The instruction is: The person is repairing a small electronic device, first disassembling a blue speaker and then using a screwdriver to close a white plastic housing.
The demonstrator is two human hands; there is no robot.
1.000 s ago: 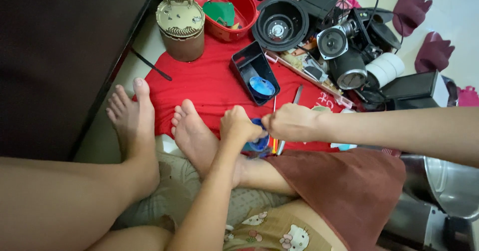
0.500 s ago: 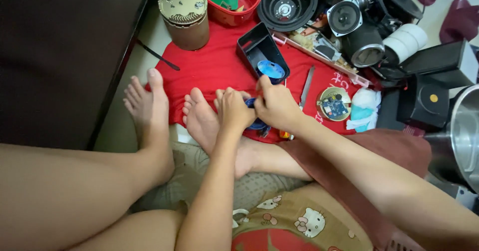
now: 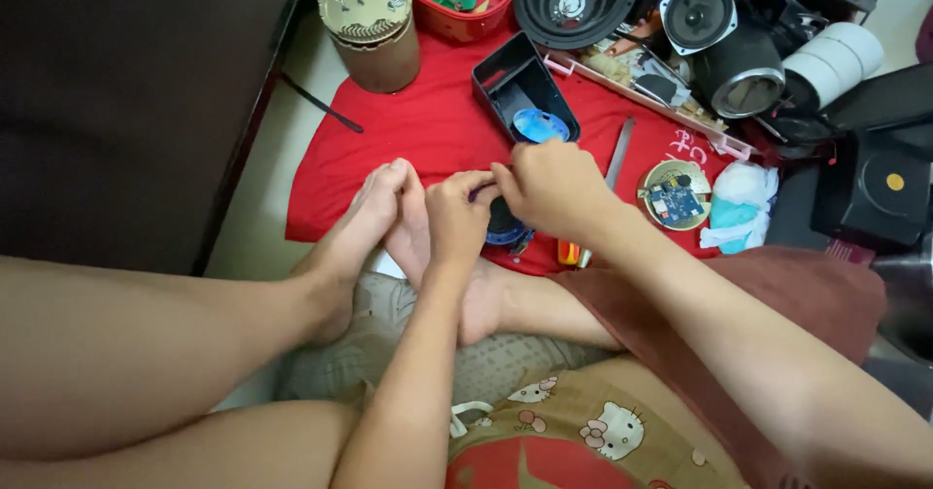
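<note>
Both feet have come together beside my hands. My left hand and right hand pinch a small dark round part over the red cloth.

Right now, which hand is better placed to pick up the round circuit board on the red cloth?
Right, probably. The right hand lies close beside the round circuit board on the red cloth; the left hand is on the far side of it and would have to cross over.

Speaker parts crowd right; red cloth open.
</note>
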